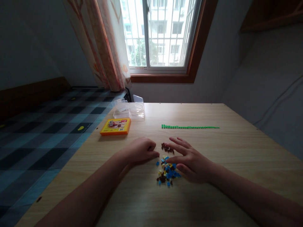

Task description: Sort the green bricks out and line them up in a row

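A small heap of tiny bricks (167, 171), blue, brown and yellow, lies on the wooden table (213, 176) between my hands. My left hand (139, 150) rests on the table just left of the heap, fingers curled into a loose fist; whether it holds anything is hidden. My right hand (189, 159) lies over the heap's right side with fingers stretched out and spread, fingertips by a few brown bricks (166, 147). Farther back, a long straight row of green bricks (190, 127) runs across the table.
An orange flat box (115, 126) and a clear plastic case (129, 109) sit at the table's far left. A bed with a checked cover (47, 132) adjoins the table on the left. A window and curtain are behind.
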`<state>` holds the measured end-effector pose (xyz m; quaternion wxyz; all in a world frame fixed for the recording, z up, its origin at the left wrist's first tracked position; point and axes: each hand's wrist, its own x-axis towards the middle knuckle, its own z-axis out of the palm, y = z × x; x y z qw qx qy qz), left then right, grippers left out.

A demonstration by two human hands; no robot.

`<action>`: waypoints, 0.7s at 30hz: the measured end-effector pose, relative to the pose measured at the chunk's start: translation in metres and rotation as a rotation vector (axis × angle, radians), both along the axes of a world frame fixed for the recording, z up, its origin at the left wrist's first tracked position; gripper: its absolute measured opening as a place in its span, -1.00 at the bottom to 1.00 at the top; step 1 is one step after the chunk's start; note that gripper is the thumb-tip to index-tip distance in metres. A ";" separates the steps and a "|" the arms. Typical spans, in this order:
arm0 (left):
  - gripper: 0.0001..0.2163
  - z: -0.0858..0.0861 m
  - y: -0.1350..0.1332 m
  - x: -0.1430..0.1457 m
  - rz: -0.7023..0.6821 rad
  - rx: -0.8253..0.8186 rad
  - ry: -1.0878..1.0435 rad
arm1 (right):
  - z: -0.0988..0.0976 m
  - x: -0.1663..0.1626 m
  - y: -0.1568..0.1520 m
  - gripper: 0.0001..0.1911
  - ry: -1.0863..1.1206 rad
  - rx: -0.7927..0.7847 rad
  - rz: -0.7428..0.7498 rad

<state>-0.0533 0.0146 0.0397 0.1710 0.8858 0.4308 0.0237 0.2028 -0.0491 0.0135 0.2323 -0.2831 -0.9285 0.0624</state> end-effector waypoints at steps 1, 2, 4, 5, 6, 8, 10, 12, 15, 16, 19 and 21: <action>-0.62 -0.002 -0.001 0.003 0.021 0.032 0.006 | 0.000 0.000 0.000 -0.64 0.000 0.001 -0.003; -0.62 -0.003 -0.001 0.006 0.047 0.061 0.015 | -0.001 0.000 0.001 -0.64 0.001 0.002 -0.006; -0.61 -0.006 -0.002 0.012 0.111 0.110 0.032 | -0.002 0.000 0.001 -0.64 0.002 0.003 -0.014; -0.60 -0.006 -0.003 0.014 0.138 0.123 0.030 | -0.003 0.000 0.002 -0.64 0.000 0.002 -0.017; -0.58 -0.006 -0.003 0.014 0.155 0.125 0.022 | -0.003 0.000 0.002 -0.64 -0.003 0.001 -0.019; -0.56 -0.005 -0.003 0.013 0.144 0.097 -0.010 | -0.004 0.000 0.002 -0.64 -0.015 -0.004 -0.019; -0.56 -0.002 -0.003 0.009 0.095 0.054 -0.033 | -0.004 0.000 0.002 -0.64 -0.034 -0.013 -0.016; -0.58 -0.001 -0.003 0.006 0.054 0.034 -0.034 | -0.004 0.000 0.002 -0.63 -0.050 -0.019 -0.010; -0.60 -0.002 -0.004 0.007 0.060 0.056 -0.011 | -0.004 -0.001 0.002 -0.61 -0.057 -0.023 -0.003; -0.61 -0.003 -0.005 0.008 0.073 0.072 -0.002 | -0.004 -0.001 0.002 -0.62 -0.057 -0.024 -0.005; -0.61 -0.006 -0.004 0.013 0.118 0.105 0.018 | -0.004 0.000 0.002 -0.63 -0.051 -0.026 -0.015; -0.58 -0.007 -0.004 0.015 0.134 0.107 0.015 | -0.005 0.001 0.002 -0.63 -0.053 -0.023 -0.017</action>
